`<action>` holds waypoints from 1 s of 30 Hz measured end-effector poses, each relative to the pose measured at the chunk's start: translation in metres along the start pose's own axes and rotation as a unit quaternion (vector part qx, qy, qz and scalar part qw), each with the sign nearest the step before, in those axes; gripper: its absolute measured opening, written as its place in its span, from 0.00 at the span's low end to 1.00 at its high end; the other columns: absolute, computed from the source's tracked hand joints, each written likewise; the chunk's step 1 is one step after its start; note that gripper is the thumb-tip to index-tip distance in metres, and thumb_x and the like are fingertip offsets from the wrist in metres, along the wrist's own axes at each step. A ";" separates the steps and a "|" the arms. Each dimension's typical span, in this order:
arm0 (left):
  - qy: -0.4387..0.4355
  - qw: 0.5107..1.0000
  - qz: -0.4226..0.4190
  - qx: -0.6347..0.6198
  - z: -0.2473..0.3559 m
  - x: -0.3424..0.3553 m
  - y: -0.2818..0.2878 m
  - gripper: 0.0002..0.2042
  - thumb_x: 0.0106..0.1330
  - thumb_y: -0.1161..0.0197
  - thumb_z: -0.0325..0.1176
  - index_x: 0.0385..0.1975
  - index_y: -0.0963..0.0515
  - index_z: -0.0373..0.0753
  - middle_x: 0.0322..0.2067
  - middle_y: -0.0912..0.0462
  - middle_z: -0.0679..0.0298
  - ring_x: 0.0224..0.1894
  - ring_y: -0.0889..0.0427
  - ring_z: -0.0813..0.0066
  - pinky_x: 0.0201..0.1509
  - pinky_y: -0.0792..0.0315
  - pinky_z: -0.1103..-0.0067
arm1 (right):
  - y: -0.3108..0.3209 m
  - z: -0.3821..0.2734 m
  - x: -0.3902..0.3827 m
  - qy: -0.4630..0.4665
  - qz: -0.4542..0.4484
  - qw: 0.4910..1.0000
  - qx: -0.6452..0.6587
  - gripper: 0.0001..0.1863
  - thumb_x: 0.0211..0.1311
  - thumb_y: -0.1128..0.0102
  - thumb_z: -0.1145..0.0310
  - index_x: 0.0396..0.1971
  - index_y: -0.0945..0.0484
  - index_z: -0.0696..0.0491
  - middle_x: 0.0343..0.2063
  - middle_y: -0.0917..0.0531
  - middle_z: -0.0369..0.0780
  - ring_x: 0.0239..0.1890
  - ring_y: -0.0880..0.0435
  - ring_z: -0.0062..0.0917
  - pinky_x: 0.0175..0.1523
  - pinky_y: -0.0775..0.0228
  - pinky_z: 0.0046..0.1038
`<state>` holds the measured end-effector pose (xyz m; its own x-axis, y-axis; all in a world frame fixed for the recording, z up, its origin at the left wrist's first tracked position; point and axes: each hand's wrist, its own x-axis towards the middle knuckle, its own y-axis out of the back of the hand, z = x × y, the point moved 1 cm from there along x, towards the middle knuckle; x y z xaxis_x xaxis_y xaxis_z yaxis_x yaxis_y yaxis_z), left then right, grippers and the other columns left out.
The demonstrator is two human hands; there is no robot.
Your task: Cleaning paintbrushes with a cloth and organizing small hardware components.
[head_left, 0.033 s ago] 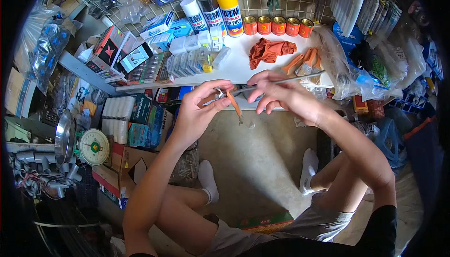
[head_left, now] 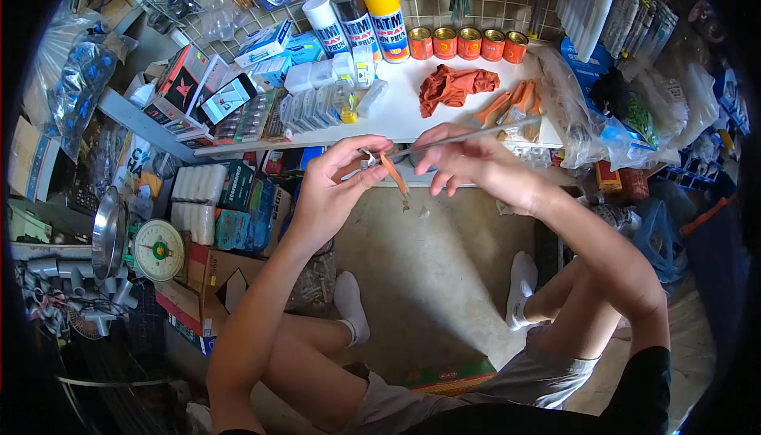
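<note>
My left hand [head_left: 337,177] pinches a narrow orange strip-like piece [head_left: 393,172] between thumb and fingers, its dull lower end pointing down. A small shiny, whitish piece [head_left: 367,159] shows at the same fingertips; I cannot tell whether the two are joined. My right hand [head_left: 476,161] is curled around a thin grey rod [head_left: 511,126], slightly blurred. From near the orange piece the rod runs up to the right, over the bench edge. Orange-handled paintbrushes [head_left: 523,100] and a crumpled rust-coloured cloth [head_left: 453,88] lie on the white bench [head_left: 396,110] beyond my hands.
Spray cans [head_left: 386,26] and several small orange tins [head_left: 468,44] line the bench's back. Clear plastic boxes [head_left: 313,106] and a phone [head_left: 228,99] sit at left. Below stand a green scale [head_left: 157,250] and a cardboard box [head_left: 210,280]. Plastic bags [head_left: 658,110] crowd the right.
The rod has shifted slightly left and looks more blurred, and my right hand has moved slightly left with it. My left hand keeps its hold in nearly the same place.
</note>
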<state>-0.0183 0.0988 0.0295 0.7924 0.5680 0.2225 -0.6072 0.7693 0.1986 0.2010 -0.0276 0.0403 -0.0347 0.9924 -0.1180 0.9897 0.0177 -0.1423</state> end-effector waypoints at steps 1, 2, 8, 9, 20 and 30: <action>0.010 1.000 0.020 -0.012 0.001 -0.001 -0.002 0.18 0.71 0.34 0.26 0.59 0.24 0.30 0.56 0.18 0.56 0.58 0.19 0.73 0.61 0.24 0.76 | -0.002 0.004 0.001 0.021 -0.027 0.999 -0.040 0.16 0.78 0.48 0.61 0.55 0.22 0.54 0.46 0.16 0.37 0.41 0.16 0.19 0.46 0.24 0.24; 0.020 0.999 0.039 -0.024 0.002 -0.002 -0.003 0.18 0.70 0.33 0.27 0.58 0.23 0.30 0.56 0.17 0.57 0.57 0.18 0.73 0.62 0.25 0.77 | -0.005 0.009 0.003 0.041 -0.054 0.995 -0.079 0.15 0.75 0.45 0.66 0.56 0.22 0.54 0.46 0.16 0.37 0.41 0.16 0.19 0.46 0.24 0.24; 0.020 0.999 0.032 -0.006 -0.003 0.001 -0.019 0.17 0.71 0.33 0.28 0.57 0.23 0.30 0.53 0.16 0.58 0.53 0.17 0.76 0.59 0.24 0.79 | -0.022 0.032 0.005 0.093 -0.046 0.993 -0.049 0.14 0.72 0.43 0.73 0.54 0.21 0.57 0.44 0.17 0.38 0.39 0.17 0.20 0.47 0.22 0.25; 0.022 0.999 0.038 -0.011 -0.004 0.001 -0.017 0.16 0.71 0.33 0.28 0.55 0.23 0.31 0.51 0.16 0.60 0.52 0.17 0.77 0.58 0.24 0.79 | -0.020 0.031 0.006 0.083 -0.056 0.992 -0.077 0.13 0.72 0.43 0.73 0.54 0.20 0.56 0.43 0.17 0.38 0.39 0.17 0.20 0.47 0.22 0.25; 0.023 0.990 0.137 0.023 -0.003 0.004 0.016 0.10 0.73 0.35 0.31 0.47 0.25 0.34 0.46 0.19 0.61 0.49 0.15 0.76 0.48 0.16 0.77 | 0.153 0.051 0.018 -0.102 0.298 0.709 -0.631 0.19 0.69 0.42 0.51 0.52 0.18 0.45 0.47 0.15 0.51 0.52 0.15 0.49 0.59 0.24 0.46; 0.015 0.985 0.157 0.065 -0.011 -0.004 0.028 0.08 0.72 0.35 0.27 0.46 0.24 0.34 0.40 0.16 0.63 0.43 0.16 0.81 0.45 0.21 0.83 | 0.194 0.072 0.036 -0.080 0.309 0.704 -0.634 0.36 0.71 0.50 0.43 0.69 0.35 0.53 0.61 0.26 0.62 0.57 0.19 0.55 0.62 0.25 0.49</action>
<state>-0.0377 0.1219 0.0234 0.5640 0.7824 0.2641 -0.8238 0.5110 0.2456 0.3814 0.0029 -0.0627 0.5426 0.8336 0.1036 0.1469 -0.2156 0.9654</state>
